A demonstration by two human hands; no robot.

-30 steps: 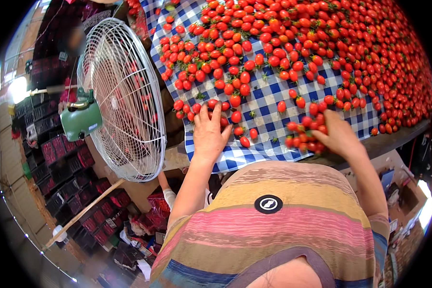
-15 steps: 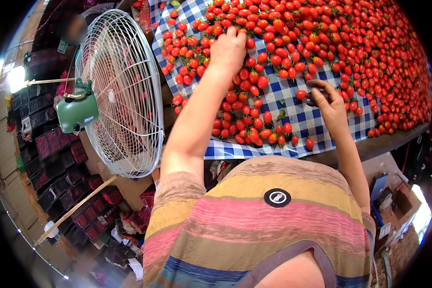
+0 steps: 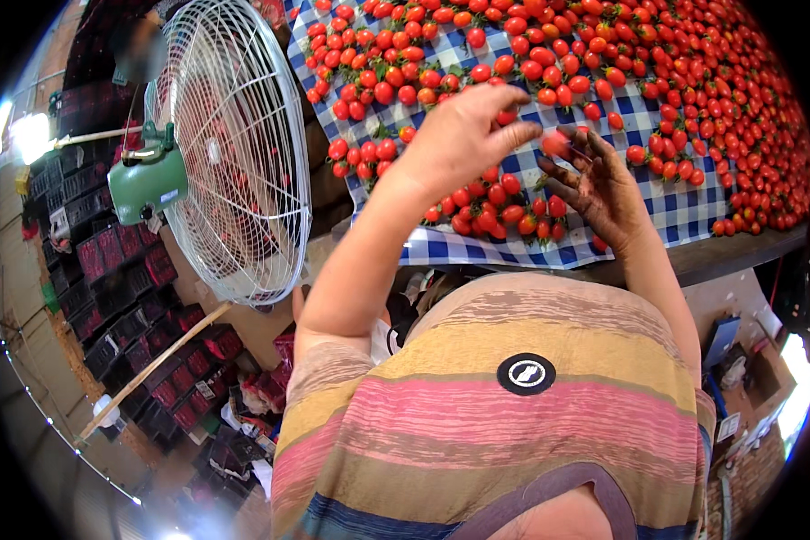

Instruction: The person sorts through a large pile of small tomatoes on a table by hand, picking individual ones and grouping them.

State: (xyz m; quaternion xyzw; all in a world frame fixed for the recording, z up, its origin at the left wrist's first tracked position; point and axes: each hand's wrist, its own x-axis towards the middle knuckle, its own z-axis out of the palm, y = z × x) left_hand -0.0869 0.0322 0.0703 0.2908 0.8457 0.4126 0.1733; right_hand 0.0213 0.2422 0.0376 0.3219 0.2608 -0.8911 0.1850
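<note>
My left hand (image 3: 468, 135) reaches over the cloth, its thumb and fingers apart; I make out nothing gripped in it. Facing it, my right hand (image 3: 603, 193) is turned partly palm up, fingers spread and loosely bent, with dark stains on the skin. A blurred small red tomato (image 3: 555, 142) is between the two hands, close to the right fingertips; whether a finger touches it I cannot tell. Below my left hand lies a cluster of oval cherry tomatoes (image 3: 488, 219), some with green stems, on a blue-and-white checked cloth (image 3: 684, 211).
A big heap of cherry tomatoes (image 3: 729, 117) covers the table's right side and far part. Close on the left stands a large fan (image 3: 234, 153) with a wire cage and green motor. Stacked dark crates (image 3: 144, 315) hold red contents beyond it. The table edge (image 3: 711, 261) runs before me.
My left hand has come back from the far tomatoes, moving right and nearer. My right hand has turned palm up and spread its fingers, and the two hands are now close together.
</note>
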